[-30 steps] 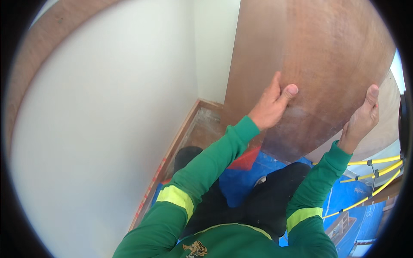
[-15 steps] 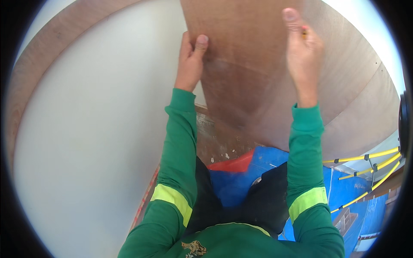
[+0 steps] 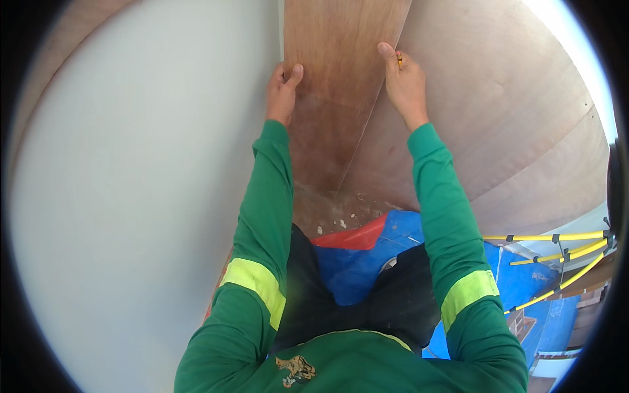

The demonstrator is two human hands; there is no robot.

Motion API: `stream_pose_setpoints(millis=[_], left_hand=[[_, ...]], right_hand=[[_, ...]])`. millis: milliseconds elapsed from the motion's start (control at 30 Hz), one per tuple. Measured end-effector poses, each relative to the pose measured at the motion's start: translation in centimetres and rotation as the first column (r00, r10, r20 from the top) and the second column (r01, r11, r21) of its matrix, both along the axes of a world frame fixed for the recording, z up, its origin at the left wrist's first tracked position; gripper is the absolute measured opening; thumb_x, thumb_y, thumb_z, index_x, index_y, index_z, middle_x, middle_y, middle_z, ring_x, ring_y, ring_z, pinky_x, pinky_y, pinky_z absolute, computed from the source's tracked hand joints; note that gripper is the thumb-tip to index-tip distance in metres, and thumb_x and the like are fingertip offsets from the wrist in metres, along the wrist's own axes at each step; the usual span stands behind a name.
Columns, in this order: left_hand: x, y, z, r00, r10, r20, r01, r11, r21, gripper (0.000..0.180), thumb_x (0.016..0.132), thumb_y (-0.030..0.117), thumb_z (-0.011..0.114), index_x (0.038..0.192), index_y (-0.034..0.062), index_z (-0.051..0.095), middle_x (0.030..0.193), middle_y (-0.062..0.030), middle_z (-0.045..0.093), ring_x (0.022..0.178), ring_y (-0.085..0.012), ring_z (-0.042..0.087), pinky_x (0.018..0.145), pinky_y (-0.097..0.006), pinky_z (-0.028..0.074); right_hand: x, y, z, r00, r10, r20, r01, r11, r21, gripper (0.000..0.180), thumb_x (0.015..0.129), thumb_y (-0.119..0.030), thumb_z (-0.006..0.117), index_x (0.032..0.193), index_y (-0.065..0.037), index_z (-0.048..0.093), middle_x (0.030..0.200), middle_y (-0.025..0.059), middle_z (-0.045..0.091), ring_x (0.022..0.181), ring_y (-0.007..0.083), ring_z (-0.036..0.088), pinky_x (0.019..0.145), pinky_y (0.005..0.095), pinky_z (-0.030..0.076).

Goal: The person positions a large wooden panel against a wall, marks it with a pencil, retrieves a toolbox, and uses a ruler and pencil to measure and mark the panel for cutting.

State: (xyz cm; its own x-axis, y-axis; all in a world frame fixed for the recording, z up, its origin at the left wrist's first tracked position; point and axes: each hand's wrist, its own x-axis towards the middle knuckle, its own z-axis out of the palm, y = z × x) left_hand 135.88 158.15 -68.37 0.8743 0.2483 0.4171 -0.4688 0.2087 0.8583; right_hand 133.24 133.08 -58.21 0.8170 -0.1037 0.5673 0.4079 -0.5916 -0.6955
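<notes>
A brown plywood panel (image 3: 337,98) stands upright in front of me, tapering toward its lower end. My left hand (image 3: 282,95) is closed on its left edge, thumb on the face and fingers behind. At the right edge, my right hand (image 3: 405,85) grips the same panel, thumb along the border. A short pencil (image 3: 400,60), yellow with a red tip, pokes out between the thumb and fingers of that hand. The fingers behind the panel are hidden.
A large white surface (image 3: 151,196) fills the left side. Curved plywood walling (image 3: 491,118) rises on the right. Blue sheeting (image 3: 341,278) with a red patch (image 3: 357,234) lies below, near white specks. Yellow tubes with black bands (image 3: 540,238) are at right.
The plywood panel has swung or shifted so that its right edge now shows against the curved wall. My right hand has moved left and slightly down; my left hand has shifted slightly.
</notes>
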Motion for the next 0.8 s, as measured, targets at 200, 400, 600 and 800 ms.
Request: stream_pose_setpoints(millis=[200,400,600,800], left_hand=[[3.1,-0.4,-0.1,0.998,0.055,0.018,-0.055,0.998,-0.026,0.053,0.106,0.035,0.077,0.143,-0.0004,0.063,0.136,-0.0105,0.071,0.126,-0.0200,0.062,0.113,-0.036,0.045],[5.3,0.4,-1.4,0.995,0.020,0.098,-0.019,1.000,-0.008,0.059,0.106,0.038,0.076,0.147,-0.0028,0.061,0.139,-0.0101,0.069,0.129,-0.0187,0.059,0.114,-0.034,0.043],[6.3,0.9,-1.4,0.964,0.250,-0.088,-0.231,0.955,0.185,0.072,0.104,0.043,0.077,0.154,-0.0049,0.055,0.151,-0.0226,0.062,0.145,-0.0340,0.055,0.124,-0.043,0.038],[5.1,-0.7,-0.7,0.926,0.371,0.062,-0.375,0.898,0.232,0.074,0.108,0.039,0.068,0.162,-0.0057,0.043,0.165,-0.0280,0.048,0.155,-0.0407,0.044,0.128,-0.048,0.035]], right_hand=[[1.5,0.6,1.5,0.998,-0.048,0.034,0.050,0.996,-0.068,0.070,0.108,-0.064,0.059,0.086,0.002,0.071,0.079,0.0230,0.072,0.078,0.0440,0.069,0.075,0.0515,0.053],[-0.4,0.1,3.4,0.980,-0.152,-0.125,0.097,0.925,-0.366,0.071,0.109,-0.062,0.056,0.093,0.003,0.078,0.088,0.0241,0.077,0.087,0.0480,0.074,0.080,0.0566,0.059],[0.5,0.5,2.5,0.984,-0.156,-0.088,0.096,0.874,-0.477,0.070,0.109,-0.062,0.055,0.095,0.002,0.081,0.095,0.0322,0.075,0.095,0.0536,0.073,0.085,0.0601,0.059],[-0.1,2.1,1.6,0.988,-0.127,-0.092,0.075,0.896,-0.438,0.059,0.110,-0.049,0.060,0.094,0.004,0.080,0.090,0.0303,0.076,0.089,0.0518,0.075,0.081,0.0579,0.061]])
